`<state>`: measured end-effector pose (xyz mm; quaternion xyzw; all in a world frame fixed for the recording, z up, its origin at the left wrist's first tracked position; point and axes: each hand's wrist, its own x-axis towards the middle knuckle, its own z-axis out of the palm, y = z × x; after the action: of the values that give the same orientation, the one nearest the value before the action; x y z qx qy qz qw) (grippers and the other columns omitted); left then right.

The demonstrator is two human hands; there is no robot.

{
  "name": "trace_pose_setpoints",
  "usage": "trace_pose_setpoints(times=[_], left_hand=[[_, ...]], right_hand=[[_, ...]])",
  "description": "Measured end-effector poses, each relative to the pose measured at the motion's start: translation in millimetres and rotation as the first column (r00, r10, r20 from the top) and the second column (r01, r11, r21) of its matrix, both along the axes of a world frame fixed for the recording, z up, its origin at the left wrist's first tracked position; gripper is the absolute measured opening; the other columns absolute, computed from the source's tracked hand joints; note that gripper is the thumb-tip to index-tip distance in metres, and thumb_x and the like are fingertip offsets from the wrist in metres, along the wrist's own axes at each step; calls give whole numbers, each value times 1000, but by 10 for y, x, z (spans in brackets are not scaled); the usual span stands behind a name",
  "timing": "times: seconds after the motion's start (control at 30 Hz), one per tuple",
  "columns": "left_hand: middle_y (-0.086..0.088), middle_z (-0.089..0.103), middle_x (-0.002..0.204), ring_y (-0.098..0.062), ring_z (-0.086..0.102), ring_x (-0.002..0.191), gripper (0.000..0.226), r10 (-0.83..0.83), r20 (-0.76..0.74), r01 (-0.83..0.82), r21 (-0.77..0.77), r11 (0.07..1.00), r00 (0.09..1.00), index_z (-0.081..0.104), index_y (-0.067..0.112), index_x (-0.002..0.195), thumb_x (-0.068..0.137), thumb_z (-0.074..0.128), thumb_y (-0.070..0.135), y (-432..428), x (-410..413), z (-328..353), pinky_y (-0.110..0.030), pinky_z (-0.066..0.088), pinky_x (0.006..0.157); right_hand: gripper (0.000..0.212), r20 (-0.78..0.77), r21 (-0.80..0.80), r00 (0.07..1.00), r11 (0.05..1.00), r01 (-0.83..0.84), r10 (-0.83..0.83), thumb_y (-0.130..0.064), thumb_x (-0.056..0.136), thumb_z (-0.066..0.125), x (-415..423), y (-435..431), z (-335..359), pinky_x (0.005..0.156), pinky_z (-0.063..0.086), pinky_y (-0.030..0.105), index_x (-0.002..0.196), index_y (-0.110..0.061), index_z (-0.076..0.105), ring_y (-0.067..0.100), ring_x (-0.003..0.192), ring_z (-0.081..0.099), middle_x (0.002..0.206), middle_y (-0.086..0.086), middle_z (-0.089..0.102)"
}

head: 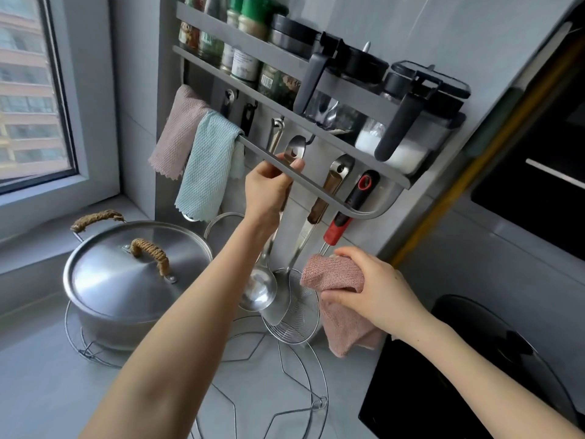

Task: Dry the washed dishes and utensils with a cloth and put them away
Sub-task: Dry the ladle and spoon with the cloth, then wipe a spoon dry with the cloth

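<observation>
Beneath the wall rack, a person's left hand curls its fingers round the upper handle of a steel ladle, its top hidden behind the rack's rail. Right hand bunches a pink cloth in curled fingers, just right of the rack's hanging tools (whether cloth touches the wire skimmer is unclear). Two towels, pink and mint, drape the rail's left end. One lidded steel pot sits below left of the rack; spice jars above are partly cut off.
</observation>
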<state>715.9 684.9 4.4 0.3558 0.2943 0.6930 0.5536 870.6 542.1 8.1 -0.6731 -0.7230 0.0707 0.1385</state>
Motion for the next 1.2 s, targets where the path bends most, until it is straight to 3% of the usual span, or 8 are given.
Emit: trace_pose_setpoints(times=[0.17,0.43,0.57,0.67,0.8,0.9,0.97,1.2], left_hand=[[4,59,67,1,52,46,13,-14,-12,14,3,1000,1000,66,18,84,78,76,13,40,53,72,-11,37,41],[-4,70,95,-15,66,86,25,14,-123,-3,86,996,992,68,18,96,75,79,25,202,123,63,-19,51,61],[-1,63,74,-13,57,63,11,35,-169,-20,87,996,985,68,21,81,78,76,28,214,131,33,-19,43,49],[-4,51,64,-10,42,52,22,23,-236,4,111,994,972,63,14,70,82,72,30,193,137,40,-17,33,43],[1,63,77,-11,54,66,15,12,-266,-11,7,1000,964,66,17,87,80,74,27,149,106,-45,-19,41,54],[-9,68,99,-22,61,84,33,55,-281,-65,-26,998,958,66,9,103,76,76,25,25,-21,-195,-29,52,69],[-7,68,105,-16,63,94,35,86,-361,-107,-39,993,929,65,9,110,80,74,26,-156,-161,-278,-23,51,80],[-7,68,88,-8,60,75,16,315,-479,-402,-88,912,819,69,5,100,86,66,14,-1109,-928,-421,-12,48,66]], right_hand=[[68,14,-4,1000,1000,-4,4,-52,71,75,2,45,-39,90,42,27,129,-32,45,11,114,53,126,-11,55],[67,34,-13,999,1000,-4,5,-54,70,75,26,78,-53,92,43,29,127,-34,46,11,112,54,125,-12,56],[67,44,-14,999,1000,-2,3,-54,70,75,35,76,-42,92,43,29,128,-34,46,11,113,53,126,-12,55],[66,46,-25,999,1000,-7,8,-53,71,74,22,53,-36,92,43,28,127,-34,46,12,113,53,126,-11,55],[68,23,-21,999,999,-27,27,-52,72,74,-12,-22,-12,92,42,27,130,-32,45,12,114,53,127,-11,54],[68,-8,-15,998,998,-64,63,-49,73,74,-51,-87,14,89,42,26,131,-29,45,10,111,52,124,-10,54],[65,-42,6,994,995,-104,104,-48,73,75,-87,-146,6,83,39,23,129,-29,47,7,103,51,117,-13,55],[55,-262,42,907,943,-330,329,-43,78,73,-479,-283,-203,88,47,30,127,-38,48,9,104,55,117,-11,59]])
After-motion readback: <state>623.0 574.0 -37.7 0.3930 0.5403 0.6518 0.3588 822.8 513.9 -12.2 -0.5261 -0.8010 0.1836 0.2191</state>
